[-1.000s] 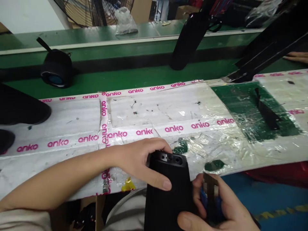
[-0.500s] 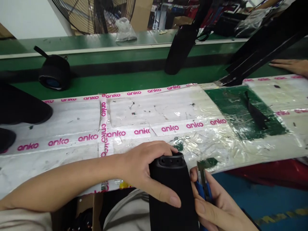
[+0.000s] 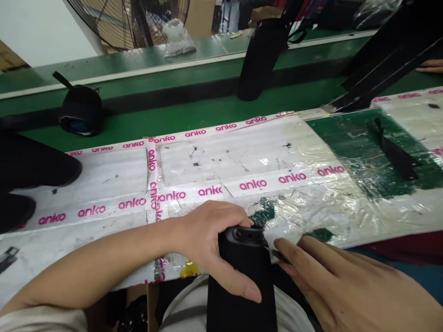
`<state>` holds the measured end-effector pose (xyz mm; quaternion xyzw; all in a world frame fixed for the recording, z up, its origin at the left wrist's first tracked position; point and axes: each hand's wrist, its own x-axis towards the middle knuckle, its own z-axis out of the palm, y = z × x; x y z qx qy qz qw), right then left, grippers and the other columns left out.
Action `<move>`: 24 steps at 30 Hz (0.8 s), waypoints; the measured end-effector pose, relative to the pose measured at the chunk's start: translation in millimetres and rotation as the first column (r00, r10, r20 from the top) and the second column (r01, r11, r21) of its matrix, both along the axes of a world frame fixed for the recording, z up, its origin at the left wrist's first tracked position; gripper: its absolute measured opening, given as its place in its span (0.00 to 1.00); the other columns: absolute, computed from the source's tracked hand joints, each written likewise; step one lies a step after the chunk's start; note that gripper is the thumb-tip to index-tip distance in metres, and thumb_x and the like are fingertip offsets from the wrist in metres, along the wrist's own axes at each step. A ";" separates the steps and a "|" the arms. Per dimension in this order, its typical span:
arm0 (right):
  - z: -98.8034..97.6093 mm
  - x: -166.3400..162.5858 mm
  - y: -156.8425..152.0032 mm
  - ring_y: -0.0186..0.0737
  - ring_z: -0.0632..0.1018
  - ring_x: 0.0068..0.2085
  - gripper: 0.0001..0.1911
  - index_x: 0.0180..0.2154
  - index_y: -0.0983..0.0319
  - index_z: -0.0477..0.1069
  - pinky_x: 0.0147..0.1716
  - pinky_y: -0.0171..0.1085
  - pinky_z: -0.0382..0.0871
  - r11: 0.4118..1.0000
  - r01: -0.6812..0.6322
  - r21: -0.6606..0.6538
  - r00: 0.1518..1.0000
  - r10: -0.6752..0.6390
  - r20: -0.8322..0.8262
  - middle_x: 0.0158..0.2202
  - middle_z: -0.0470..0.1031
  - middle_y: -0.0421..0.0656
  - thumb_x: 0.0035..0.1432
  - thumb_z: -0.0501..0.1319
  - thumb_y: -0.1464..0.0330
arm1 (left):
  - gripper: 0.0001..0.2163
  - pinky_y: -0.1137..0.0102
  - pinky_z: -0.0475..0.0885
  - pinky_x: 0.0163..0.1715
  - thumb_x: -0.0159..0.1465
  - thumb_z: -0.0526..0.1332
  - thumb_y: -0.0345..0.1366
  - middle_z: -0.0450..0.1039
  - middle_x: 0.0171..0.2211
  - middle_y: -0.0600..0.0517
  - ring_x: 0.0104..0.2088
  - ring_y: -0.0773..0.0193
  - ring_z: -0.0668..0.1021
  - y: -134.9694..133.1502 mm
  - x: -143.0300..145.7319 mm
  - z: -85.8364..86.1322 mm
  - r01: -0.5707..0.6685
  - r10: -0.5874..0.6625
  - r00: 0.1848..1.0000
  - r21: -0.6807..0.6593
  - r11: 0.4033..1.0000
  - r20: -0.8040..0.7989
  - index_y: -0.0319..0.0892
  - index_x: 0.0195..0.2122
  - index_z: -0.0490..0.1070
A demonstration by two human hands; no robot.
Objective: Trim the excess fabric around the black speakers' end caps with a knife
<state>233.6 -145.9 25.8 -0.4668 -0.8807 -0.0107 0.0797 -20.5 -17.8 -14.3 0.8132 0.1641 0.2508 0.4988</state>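
The left hand [image 3: 207, 235] grips the upper end of a black cylindrical speaker [image 3: 242, 281] at the desk [image 3: 242, 161] edge, while the right hand [image 3: 346, 286] rests open-fingered just beside it.

A white surface [image 3: 114, 175] patched with pink "anko" tape [image 3: 256, 184] and crinkled clear film ran beside a green conveyor belt [image 3: 173, 115]. On the belt sat a small round black speaker [image 3: 81, 110] and a tall black cylinder [image 3: 259, 60]; a fan [image 3: 128, 23] stood behind.

Evenly lit from overhead, moderately bright. Glare on the plastic wrap [image 3: 311, 203]; soft shadows. Slightly blurred throughout, bowed at edges.
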 end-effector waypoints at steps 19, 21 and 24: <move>-7.6 -8.3 4.6 0.45 0.79 0.21 0.25 0.52 0.54 0.65 0.18 0.47 0.58 0.990 0.014 -0.143 0.999 -0.020 -0.041 0.32 0.75 0.37 0.57 0.52 0.82 | 0.36 0.59 0.85 0.40 0.39 0.80 0.69 0.77 0.28 0.56 0.30 0.59 0.81 0.2 2.8 -2.4 0.046 -0.047 0.999 -0.027 0.999 -0.024 0.49 0.35 0.67; -2.4 -8.6 10.8 0.44 0.77 0.18 0.25 0.47 0.54 0.65 0.18 0.46 0.56 0.993 0.003 -0.120 0.999 -0.007 -0.034 0.28 0.73 0.36 0.54 0.51 0.85 | 0.36 0.60 0.85 0.39 0.41 0.79 0.68 0.77 0.29 0.55 0.31 0.58 0.81 -0.5 3.4 -3.7 0.039 -0.039 0.999 -0.008 0.999 -0.018 0.49 0.36 0.67; 3.9 -5.9 24.4 0.44 0.76 0.15 0.24 0.41 0.54 0.66 0.16 0.45 0.52 0.990 -0.069 -0.127 0.997 0.063 -0.054 0.24 0.73 0.36 0.51 0.51 0.87 | 0.36 0.62 0.82 0.36 0.44 0.79 0.68 0.77 0.30 0.54 0.31 0.58 0.81 -2.2 5.5 -5.6 0.018 -0.018 0.999 0.021 1.000 -0.042 0.48 0.38 0.67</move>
